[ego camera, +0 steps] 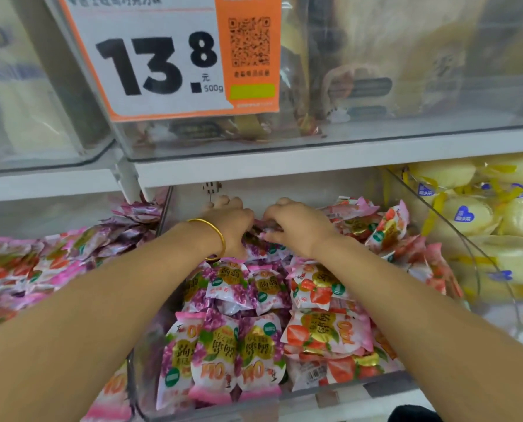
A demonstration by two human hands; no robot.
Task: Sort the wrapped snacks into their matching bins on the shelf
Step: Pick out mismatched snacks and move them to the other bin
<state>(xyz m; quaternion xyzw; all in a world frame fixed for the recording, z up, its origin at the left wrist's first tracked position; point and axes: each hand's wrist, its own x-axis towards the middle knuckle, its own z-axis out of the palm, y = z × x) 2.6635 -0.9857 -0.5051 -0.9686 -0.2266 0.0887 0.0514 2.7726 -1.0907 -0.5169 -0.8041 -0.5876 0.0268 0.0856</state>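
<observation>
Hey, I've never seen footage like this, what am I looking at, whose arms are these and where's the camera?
There is no machine here. These are a person's two bare arms, filmed by one wide camera worn on their head, looking forward and down. That is why the arms enter from the bottom. They reach to the back of a clear bin on a shop shelf. It holds purple grape packets on its left side and red strawberry packets on its right. The right hand pinches a purple packet. The left hand, with a gold bangle on its wrist, is dug in beside it, grip hidden. The bin to the right holds yellow packs. Above is a price sign reading 13.8.
</observation>
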